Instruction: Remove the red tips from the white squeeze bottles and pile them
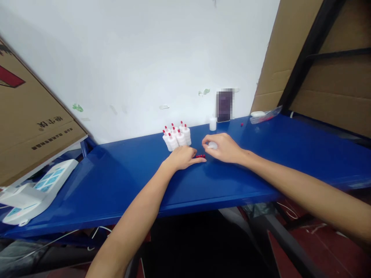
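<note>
Around a short row of small red caps on the blue table, my left hand rests with its thumb stretched out along their near side and its fingers apart from it. My right hand is closed around a small white plastic bottle, mostly hidden by the fingers. Just beyond my left hand stands a tight group of white squeeze bottles, several of them, upright with red-tipped nozzles.
A lone white bottle stands near the wall beside a propped phone. One red cap and a clear plastic bag lie to the right. A white power strip is at the left edge, by a cardboard box.
</note>
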Tool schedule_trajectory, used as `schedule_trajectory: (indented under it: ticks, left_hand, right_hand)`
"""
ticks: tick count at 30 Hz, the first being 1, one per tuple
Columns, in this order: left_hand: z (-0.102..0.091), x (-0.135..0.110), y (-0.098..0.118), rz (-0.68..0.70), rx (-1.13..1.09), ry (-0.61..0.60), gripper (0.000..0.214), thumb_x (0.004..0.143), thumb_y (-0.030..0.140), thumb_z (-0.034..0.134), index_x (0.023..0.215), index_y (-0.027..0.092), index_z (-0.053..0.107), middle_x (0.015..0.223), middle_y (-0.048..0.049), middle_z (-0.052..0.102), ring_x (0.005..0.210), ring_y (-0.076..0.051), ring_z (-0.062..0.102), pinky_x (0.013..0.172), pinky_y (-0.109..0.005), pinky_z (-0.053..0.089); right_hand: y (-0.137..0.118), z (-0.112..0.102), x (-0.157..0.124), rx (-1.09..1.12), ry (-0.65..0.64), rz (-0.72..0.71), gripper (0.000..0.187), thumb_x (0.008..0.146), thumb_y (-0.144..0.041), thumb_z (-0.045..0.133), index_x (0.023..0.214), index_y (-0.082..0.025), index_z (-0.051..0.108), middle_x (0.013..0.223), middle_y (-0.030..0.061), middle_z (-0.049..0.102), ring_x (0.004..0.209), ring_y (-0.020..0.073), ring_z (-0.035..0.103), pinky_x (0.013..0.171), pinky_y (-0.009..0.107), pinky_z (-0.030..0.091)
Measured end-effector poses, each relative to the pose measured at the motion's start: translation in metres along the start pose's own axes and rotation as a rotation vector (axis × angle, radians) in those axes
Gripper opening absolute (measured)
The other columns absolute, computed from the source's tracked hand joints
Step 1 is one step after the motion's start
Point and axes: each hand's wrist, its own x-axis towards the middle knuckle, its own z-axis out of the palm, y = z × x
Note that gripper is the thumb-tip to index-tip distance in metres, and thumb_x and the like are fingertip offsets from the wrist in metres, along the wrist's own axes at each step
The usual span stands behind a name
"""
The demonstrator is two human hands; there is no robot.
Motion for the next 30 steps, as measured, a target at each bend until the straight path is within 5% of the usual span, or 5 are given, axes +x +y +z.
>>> schedule_trajectory:
  ticks: [7,12,30]
  left_hand:
    - [-0.011,-0.014,0.003,-0.056,-0.136,-0.035,0.064,0.089,0.08,0.044,0.068,0.02,0.049,0.063,-0.0011,0.056,0.057,-0.015,0.048,0.056,-0.028,0.028]
    - [-0.015,-0.02,0.008,-0.047,-0.097,-0.046,0.042,0.093,0.056,0.055,0.073,0.02,0.048,0.068,-0.0008,0.058,0.058,-0.015,0.047,0.056,-0.028,0.027]
    - [-0.014,-0.018,0.01,-0.025,0.053,-0.093,0.038,0.1,0.033,0.034,0.08,0.018,0.062,0.089,-0.0089,0.071,0.078,-0.022,0.065,0.068,-0.032,0.042]
  right_hand:
    - [0.001,0.001,0.0,0.033,0.022,0.011,0.014,0.08,-0.021,0.057,0.086,-0.021,0.07,0.082,0.0025,0.074,0.072,0.0194,0.066,0.07,0.029,0.042]
    - [0.002,0.002,0.0,0.027,0.007,-0.005,0.014,0.08,-0.02,0.057,0.085,-0.021,0.07,0.082,0.0022,0.075,0.073,0.0193,0.066,0.07,0.029,0.042]
    - [0.0,0.003,-0.001,0.063,-0.026,-0.038,0.012,0.08,-0.02,0.056,0.082,-0.02,0.068,0.081,0.0015,0.074,0.073,0.0176,0.064,0.07,0.029,0.04]
